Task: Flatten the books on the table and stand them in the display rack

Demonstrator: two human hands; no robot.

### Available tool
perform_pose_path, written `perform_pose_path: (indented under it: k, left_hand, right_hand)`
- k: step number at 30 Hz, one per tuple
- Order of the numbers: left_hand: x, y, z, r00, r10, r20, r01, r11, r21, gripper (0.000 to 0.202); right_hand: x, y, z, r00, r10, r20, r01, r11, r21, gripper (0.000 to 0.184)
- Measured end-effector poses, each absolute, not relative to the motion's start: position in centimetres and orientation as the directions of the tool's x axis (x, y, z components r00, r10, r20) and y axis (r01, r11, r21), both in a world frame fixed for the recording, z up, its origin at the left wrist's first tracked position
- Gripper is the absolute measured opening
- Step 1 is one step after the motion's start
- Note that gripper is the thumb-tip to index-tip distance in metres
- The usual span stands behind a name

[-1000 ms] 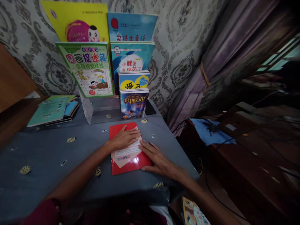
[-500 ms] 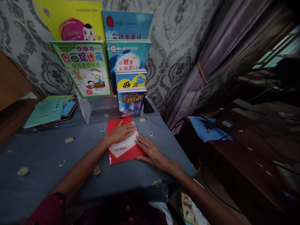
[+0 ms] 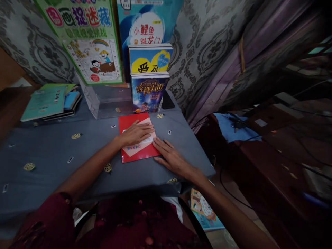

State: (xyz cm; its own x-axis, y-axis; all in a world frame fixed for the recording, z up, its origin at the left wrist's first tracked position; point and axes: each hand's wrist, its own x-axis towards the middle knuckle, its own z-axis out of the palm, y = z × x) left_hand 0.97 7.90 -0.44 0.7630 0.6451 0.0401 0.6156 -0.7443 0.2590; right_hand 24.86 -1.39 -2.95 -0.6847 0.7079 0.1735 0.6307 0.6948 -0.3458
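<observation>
A red book [image 3: 129,121] with a pale panel of print lies flat on the cloth-covered table, its title upside down to me. My left hand [image 3: 136,133] rests on it palm down, fingers stretched out across the panel. Beside it my right hand [image 3: 172,157] lies along the book's right edge, fingers extended and the fingertips touching the cover. Neither hand grips anything. Just beyond the book, a dark blue book [image 3: 149,95] stands upright in front of a blue and yellow book [image 3: 150,58].
A clear plastic rack [image 3: 109,102] holds a green picture book [image 3: 94,58] and a teal book [image 3: 153,24]. Several books [image 3: 44,103] are stacked at the left. A black phone [image 3: 168,102] lies at the table's right back. More books [image 3: 203,209] lie below on the right.
My view has tilted down and closer, so the books and rack sit higher and look larger. Both hands remain flat on the red book, with little visible movement.
</observation>
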Motion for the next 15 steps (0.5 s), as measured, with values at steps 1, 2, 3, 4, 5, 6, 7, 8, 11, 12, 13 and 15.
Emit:
perform_pose_path:
  k: [1,2,3,4,5,6,7,8,11,12,13,15]
  left_hand:
    - [1.0,7.7,-0.3,0.771,0.636,0.034,0.608,-0.751,0.257,0.047]
    - [1.0,7.3,-0.3,0.782,0.622,0.030,0.596,-0.762,0.254,0.047]
    - [1.0,7.0,-0.2,0.794,0.607,0.029,0.582,-0.774,0.250,0.047]
    - [0.9,6.7,-0.2,0.805,0.592,0.032,0.568,-0.786,0.245,0.048]
    - [0.9,6.4,-0.3,0.812,0.582,0.038,0.558,-0.794,0.240,0.048]
    - [0.9,6.1,-0.4,0.814,0.579,0.045,0.555,-0.798,0.233,0.048]
    - [1.0,5.9,-0.4,0.811,0.582,0.052,0.558,-0.798,0.227,0.047]
    - [1.0,5.8,-0.5,0.807,0.588,0.055,0.564,-0.795,0.222,0.047]
    - [1.0,5.6,-0.6,0.797,0.602,0.046,0.580,-0.785,0.217,0.047]
    - [1.0,5.4,-0.6,0.795,0.605,0.040,0.584,-0.781,0.220,0.047]
    - [1.0,5.2,-0.5,0.795,0.606,0.033,0.585,-0.779,0.226,0.047]
    - [1.0,4.6,-0.4,0.800,0.599,0.018,0.578,-0.779,0.245,0.048]
  right_hand:
    - [24.9,-1.6,-2.9,-0.682,0.710,0.175,0.635,0.694,-0.340,0.062]
    - [24.9,-1.8,-2.9,-0.679,0.713,0.176,0.640,0.692,-0.335,0.062]
    - [24.9,-2.1,-2.9,-0.675,0.716,0.178,0.644,0.689,-0.331,0.061]
    - [25.0,-2.4,-3.0,-0.672,0.718,0.179,0.647,0.688,-0.329,0.060]
    - [25.0,-2.7,-3.0,-0.672,0.718,0.182,0.646,0.689,-0.329,0.059]
    - [25.1,-2.9,-3.0,-0.673,0.717,0.184,0.645,0.690,-0.328,0.059]
    - [25.1,-3.1,-3.1,-0.674,0.715,0.187,0.644,0.692,-0.327,0.058]
    - [25.2,-3.3,-3.1,-0.674,0.714,0.190,0.643,0.694,-0.325,0.058]
    - [25.2,-3.4,-3.2,-0.677,0.710,0.192,0.642,0.698,-0.316,0.058]
    - [25.2,-3.5,-3.2,-0.676,0.712,0.190,0.644,0.697,-0.316,0.058]
    - [25.2,-3.6,-3.2,-0.674,0.713,0.191,0.646,0.695,-0.316,0.058]
    - [25.2,-3.9,-3.2,-0.668,0.719,0.195,0.651,0.691,-0.314,0.057]
